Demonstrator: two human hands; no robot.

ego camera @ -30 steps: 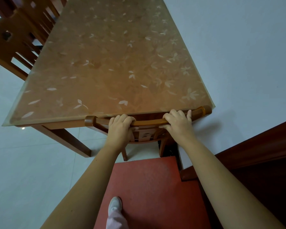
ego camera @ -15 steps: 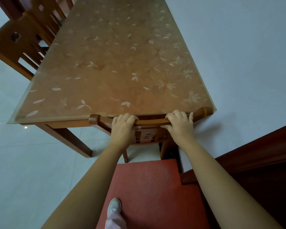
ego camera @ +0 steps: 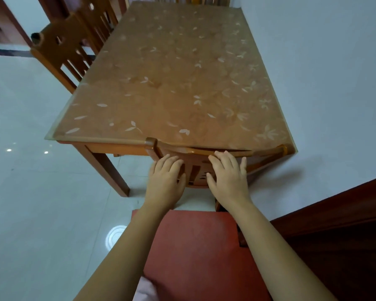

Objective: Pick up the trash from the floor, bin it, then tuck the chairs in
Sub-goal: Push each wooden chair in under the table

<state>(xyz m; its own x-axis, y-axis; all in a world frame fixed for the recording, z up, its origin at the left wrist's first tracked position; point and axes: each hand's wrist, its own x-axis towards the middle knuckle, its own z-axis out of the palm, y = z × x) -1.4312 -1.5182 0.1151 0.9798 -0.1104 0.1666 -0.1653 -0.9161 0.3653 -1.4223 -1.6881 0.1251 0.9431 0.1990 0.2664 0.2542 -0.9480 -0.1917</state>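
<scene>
The fingers [ego camera: 172, 162] of both hands are straight and slightly spread, holding nothing, laid over the back of the near chair [ego camera: 204, 151] just below its top rail; whether they press on it I cannot tell. The left hand [ego camera: 164, 181] and right hand [ego camera: 228, 178] sit side by side. That chair is tucked under the near end of the tabletop [ego camera: 172, 83]. More chairs [ego camera: 63, 48] stand at its left side. A red mat [ego camera: 200, 246] lies on the pale floor [ego camera: 41, 203]

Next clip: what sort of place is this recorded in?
Probably a home dining room: a long wooden dining table with a leaf-patterned cover, a matching chair tucked at its near end, a side chair, and glossy floor tiles.
</scene>
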